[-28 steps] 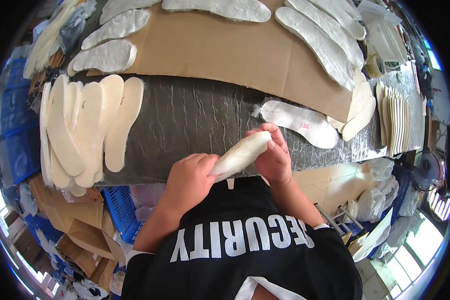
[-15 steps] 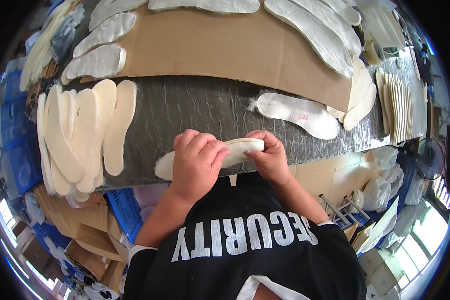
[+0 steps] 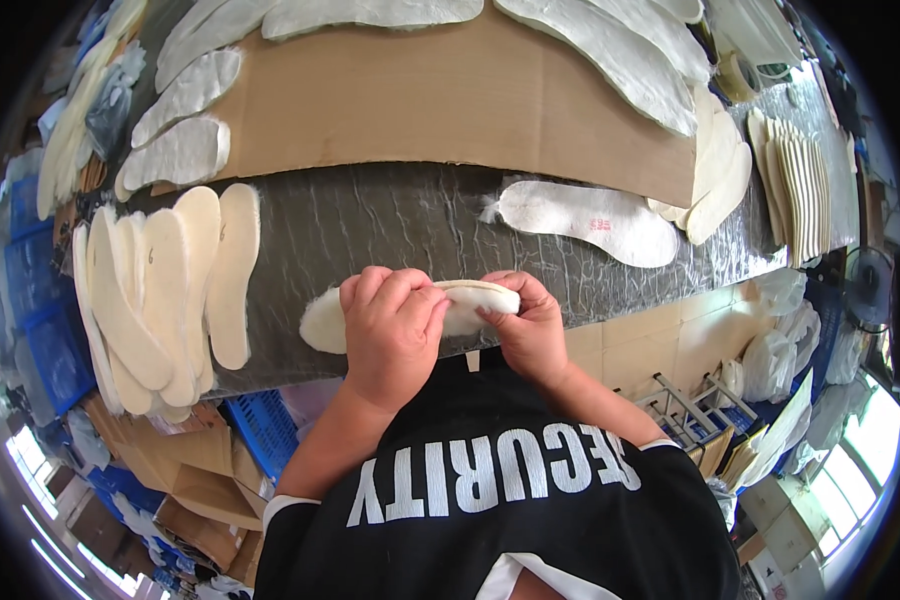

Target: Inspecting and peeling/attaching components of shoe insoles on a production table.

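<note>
A fluffy cream-white insole (image 3: 465, 318) lies across my two hands at the near edge of the dark table. My left hand (image 3: 395, 330) is closed over its middle, the fingertips pinching the upper edge. With thumb and fingers, my right hand (image 3: 526, 325) grips the insole's right end. A beige layer shows along the top edge there, against the white pile. The left end of the insole pokes out past my left hand, above the tabletop. Beyond my right hand lies a single white insole (image 3: 590, 224) with a small red mark and a tuft of fibre at its left end.
Overlapping beige insoles (image 3: 160, 300) lie at the table's left. A brown cardboard sheet (image 3: 400, 105) covers the far side, with silvery-white insoles (image 3: 610, 60) around its edges. Rows of insoles (image 3: 795, 190) stand at the right. Below the table are a blue crate (image 3: 260, 428) and cardboard boxes (image 3: 205, 490).
The view has turned slightly, so the table things sit a little differently in the picture. Both hands keep hold of the insole, with only slight finger movement.
</note>
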`<action>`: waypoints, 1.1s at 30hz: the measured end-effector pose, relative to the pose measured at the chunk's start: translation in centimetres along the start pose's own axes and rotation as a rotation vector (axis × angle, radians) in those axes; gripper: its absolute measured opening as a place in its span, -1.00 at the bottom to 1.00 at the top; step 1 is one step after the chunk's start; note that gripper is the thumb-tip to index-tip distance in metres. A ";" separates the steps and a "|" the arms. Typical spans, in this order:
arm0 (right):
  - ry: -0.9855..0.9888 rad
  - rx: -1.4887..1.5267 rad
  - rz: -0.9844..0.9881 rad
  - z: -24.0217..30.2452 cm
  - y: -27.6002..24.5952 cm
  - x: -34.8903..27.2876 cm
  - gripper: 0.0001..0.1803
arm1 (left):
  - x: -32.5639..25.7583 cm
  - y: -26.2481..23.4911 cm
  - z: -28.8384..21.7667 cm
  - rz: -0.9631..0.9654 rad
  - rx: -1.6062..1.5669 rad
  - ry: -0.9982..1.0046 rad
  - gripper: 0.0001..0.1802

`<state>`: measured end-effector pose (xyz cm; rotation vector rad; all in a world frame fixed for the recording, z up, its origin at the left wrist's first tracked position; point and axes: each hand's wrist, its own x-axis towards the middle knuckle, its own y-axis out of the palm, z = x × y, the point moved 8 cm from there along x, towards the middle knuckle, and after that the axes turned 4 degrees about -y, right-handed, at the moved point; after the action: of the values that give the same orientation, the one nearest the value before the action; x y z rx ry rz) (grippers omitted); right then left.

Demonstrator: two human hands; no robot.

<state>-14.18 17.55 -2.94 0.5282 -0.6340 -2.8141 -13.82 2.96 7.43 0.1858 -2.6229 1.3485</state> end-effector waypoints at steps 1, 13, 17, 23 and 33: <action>-0.002 0.003 -0.005 -0.1 0.1 -0.1 -0.80 | 0.0 0.1 -0.1 0.004 0.000 0.004 -0.80; 0.084 0.034 -0.074 -1.6 -0.3 -1.5 -0.80 | -0.6 1.9 1.6 0.085 -0.065 -0.048 -0.77; 0.478 0.093 0.098 -3.6 -1.5 -0.8 -0.75 | -2.3 3.2 0.9 0.101 -0.013 0.201 -0.80; 0.680 -0.376 0.429 -5.1 -2.1 0.5 -0.76 | -4.8 4.5 -0.1 0.139 -0.047 0.446 -0.90; 0.494 -0.697 0.452 -4.3 -1.2 0.9 -0.75 | -3.2 4.8 0.5 0.440 -0.143 0.058 -0.81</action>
<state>-13.43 16.76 -7.36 0.7645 0.2906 -2.1440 -11.70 5.37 2.62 -0.4686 -2.7993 1.2442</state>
